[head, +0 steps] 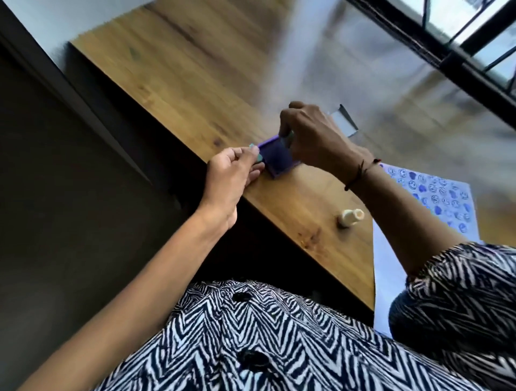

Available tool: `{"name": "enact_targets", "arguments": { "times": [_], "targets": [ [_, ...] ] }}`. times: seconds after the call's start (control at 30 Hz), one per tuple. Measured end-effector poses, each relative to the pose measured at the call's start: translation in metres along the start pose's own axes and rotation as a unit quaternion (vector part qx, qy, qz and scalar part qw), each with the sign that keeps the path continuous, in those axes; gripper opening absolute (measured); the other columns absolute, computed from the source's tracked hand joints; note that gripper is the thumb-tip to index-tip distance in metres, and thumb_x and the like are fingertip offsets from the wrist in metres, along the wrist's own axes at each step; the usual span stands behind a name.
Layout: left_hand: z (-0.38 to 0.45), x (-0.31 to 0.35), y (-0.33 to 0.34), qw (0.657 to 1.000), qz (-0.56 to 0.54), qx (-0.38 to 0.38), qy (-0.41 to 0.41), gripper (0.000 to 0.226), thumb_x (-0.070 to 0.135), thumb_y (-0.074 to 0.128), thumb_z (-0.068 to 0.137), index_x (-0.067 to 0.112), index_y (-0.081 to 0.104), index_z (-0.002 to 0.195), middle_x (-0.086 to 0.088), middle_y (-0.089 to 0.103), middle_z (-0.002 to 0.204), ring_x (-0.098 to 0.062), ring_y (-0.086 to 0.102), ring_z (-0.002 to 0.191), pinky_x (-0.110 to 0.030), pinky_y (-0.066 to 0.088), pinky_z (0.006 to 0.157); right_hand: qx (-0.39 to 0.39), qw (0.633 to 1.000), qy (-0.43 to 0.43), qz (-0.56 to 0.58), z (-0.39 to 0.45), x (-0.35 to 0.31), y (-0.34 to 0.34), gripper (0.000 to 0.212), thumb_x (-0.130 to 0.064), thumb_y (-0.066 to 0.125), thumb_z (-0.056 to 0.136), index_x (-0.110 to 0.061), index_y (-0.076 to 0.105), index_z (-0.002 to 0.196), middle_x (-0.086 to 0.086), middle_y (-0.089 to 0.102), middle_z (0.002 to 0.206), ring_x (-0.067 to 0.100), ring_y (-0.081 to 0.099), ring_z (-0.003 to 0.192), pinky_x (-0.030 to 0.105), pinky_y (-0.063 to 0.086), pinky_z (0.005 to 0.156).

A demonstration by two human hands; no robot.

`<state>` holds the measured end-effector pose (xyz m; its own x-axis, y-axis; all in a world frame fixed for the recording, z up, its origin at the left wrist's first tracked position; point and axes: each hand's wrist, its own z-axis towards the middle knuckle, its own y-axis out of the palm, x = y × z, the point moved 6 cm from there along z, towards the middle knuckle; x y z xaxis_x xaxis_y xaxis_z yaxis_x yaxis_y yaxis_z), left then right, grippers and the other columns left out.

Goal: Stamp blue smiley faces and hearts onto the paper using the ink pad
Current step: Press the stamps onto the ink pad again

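While the pad [277, 157] sits near the table [195, 83] edge, a stamp [289, 138] is pinched onto it by the right hand [312, 136]; another stamp [60, 0] is pinched byWhile the pad [277, 157] sits at the table [195, 83] edge, a stamp [289, 138] is pinched onto it by the right hand [312, 136], a teal stamp [256, 154] by the left hand [231, 173]. If nudged, the pad could be tipped off, far from the paper [435, 192].

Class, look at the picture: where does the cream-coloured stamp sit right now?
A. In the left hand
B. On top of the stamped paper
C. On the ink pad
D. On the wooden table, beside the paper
D: the cream-coloured stamp rests on the bare wooden table, just left of the paper, with neither hand touching it.
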<state>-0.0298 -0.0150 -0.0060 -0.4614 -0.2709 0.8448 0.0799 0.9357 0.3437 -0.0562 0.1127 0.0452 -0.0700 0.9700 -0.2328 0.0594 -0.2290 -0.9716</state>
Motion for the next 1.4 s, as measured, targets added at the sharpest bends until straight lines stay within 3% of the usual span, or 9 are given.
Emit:
{"name": "enact_targets", "arguments": {
  "times": [0.13, 0.27, 0.5, 0.67, 0.73, 0.97, 1.13, 1.3, 1.4],
  "targets": [
    [0.000, -0.001, 0.002, 1.000, 0.012, -0.001, 0.002, 0.008, 0.017, 0.053, 0.088, 0.012, 0.056, 0.083, -0.004, 0.063, 0.081, -0.014, 0.063, 0.078, -0.020, 0.051, 0.073, -0.015, 1.000, 0.007, 0.003, 0.004, 0.008, 0.001, 0.013, 0.002, 0.053, 0.076, 0.001, 0.059, 0.087, 0.019, 0.058, 0.101, 0.031, 0.055, 0.078, 0.022, 0.029, 0.051],
    [0.002, -0.002, 0.007, 1.000, 0.015, -0.002, 0.002, 0.007, 0.017, 0.054, 0.087, 0.013, 0.057, 0.082, -0.004, 0.063, 0.080, -0.015, 0.063, 0.077, -0.022, 0.050, 0.075, 0.013, 0.999, 0.016, 0.029, 0.006, 0.018, -0.004, 0.017, 0.006, 0.054, 0.071, 0.000, 0.063, 0.084, 0.019, 0.060, 0.099, 0.035, 0.057, 0.083, 0.032, 0.036, 0.056],
    [0.005, -0.002, 0.005, 0.999, 0.042, 0.008, 0.012, 0.012, 0.019, 0.055, 0.086, 0.016, 0.056, 0.074, -0.002, 0.063, 0.078, -0.011, 0.064, 0.075, -0.018, 0.050, 0.070, 0.037, 0.996, 0.061, 0.062, -0.001, 0.036, -0.004, 0.018, 0.008, 0.055, 0.067, 0.002, 0.062, 0.082, 0.022, 0.059, 0.094, 0.037, 0.057, 0.079, 0.037, 0.040, 0.060],
    [0.005, -0.001, 0.008, 0.999, 0.047, 0.011, 0.015, 0.014, 0.017, 0.055, 0.086, 0.018, 0.056, 0.073, 0.000, 0.062, 0.075, -0.010, 0.062, 0.075, -0.017, 0.048, 0.069, 0.038, 0.997, 0.040, 0.049, -0.004, 0.032, 0.000, 0.016, 0.006, 0.055, 0.068, 0.001, 0.061, 0.081, 0.021, 0.059, 0.094, 0.037, 0.057, 0.077, 0.036, 0.040, 0.059],
    [0.003, -0.002, 0.009, 0.998, 0.056, 0.014, 0.018, 0.015, 0.016, 0.055, 0.086, 0.019, 0.056, 0.072, 0.000, 0.061, 0.074, -0.014, 0.061, 0.078, -0.020, 0.047, 0.071, 0.040, 0.997, 0.045, 0.046, -0.006, 0.030, 0.001, 0.017, 0.006, 0.054, 0.068, 0.000, 0.061, 0.083, 0.021, 0.059, 0.095, 0.038, 0.057, 0.077, 0.034, 0.035, 0.057],
    [0.001, -0.004, 0.011, 0.997, 0.074, 0.016, 0.022, 0.015, 0.016, 0.055, 0.085, 0.019, 0.058, 0.071, -0.005, 0.059, 0.075, -0.022, 0.052, 0.084, -0.024, 0.043, 0.071, 0.044, 0.997, 0.047, 0.050, -0.014, 0.031, 0.000, 0.016, 0.006, 0.054, 0.070, 0.000, 0.062, 0.082, 0.021, 0.060, 0.097, 0.039, 0.057, 0.083, 0.039, 0.043, 0.063],
    [0.000, -0.004, 0.011, 0.998, 0.063, 0.016, 0.028, 0.016, 0.016, 0.055, 0.086, 0.020, 0.058, 0.071, 0.000, 0.062, 0.076, -0.019, 0.056, 0.086, -0.023, 0.045, 0.073, 0.045, 0.996, 0.058, 0.057, -0.019, 0.027, 0.005, 0.014, 0.003, 0.056, 0.072, -0.002, 0.061, 0.084, 0.018, 0.058, 0.100, 0.035, 0.056, 0.084, 0.027, 0.029, 0.058],
    [0.001, -0.004, 0.014, 0.998, 0.065, 0.002, 0.024, 0.014, 0.016, 0.054, 0.086, 0.020, 0.058, 0.074, 0.001, 0.063, 0.078, -0.013, 0.059, 0.080, -0.019, 0.047, 0.071, 0.021, 0.997, 0.042, 0.059, -0.018, 0.011, 0.010, 0.017, 0.003, 0.052, 0.073, 0.002, 0.059, 0.088, 0.021, 0.056, 0.103, 0.037, 0.054, 0.087, 0.034, 0.034, 0.060],
    [-0.003, 0.001, 0.015, 0.994, 0.098, 0.015, 0.051, 0.012, 0.018, 0.054, 0.087, 0.021, 0.056, 0.075, 0.002, 0.061, 0.078, -0.011, 0.056, 0.079, -0.022, 0.045, 0.073, 0.045, 0.988, 0.071, 0.133, -0.024, 0.019, -0.003, 0.020, 0.003, 0.057, 0.071, 0.000, 0.066, 0.088, 0.015, 0.060, 0.095, 0.026, 0.055, 0.086, 0.029, 0.034, 0.064]
  ]
}}
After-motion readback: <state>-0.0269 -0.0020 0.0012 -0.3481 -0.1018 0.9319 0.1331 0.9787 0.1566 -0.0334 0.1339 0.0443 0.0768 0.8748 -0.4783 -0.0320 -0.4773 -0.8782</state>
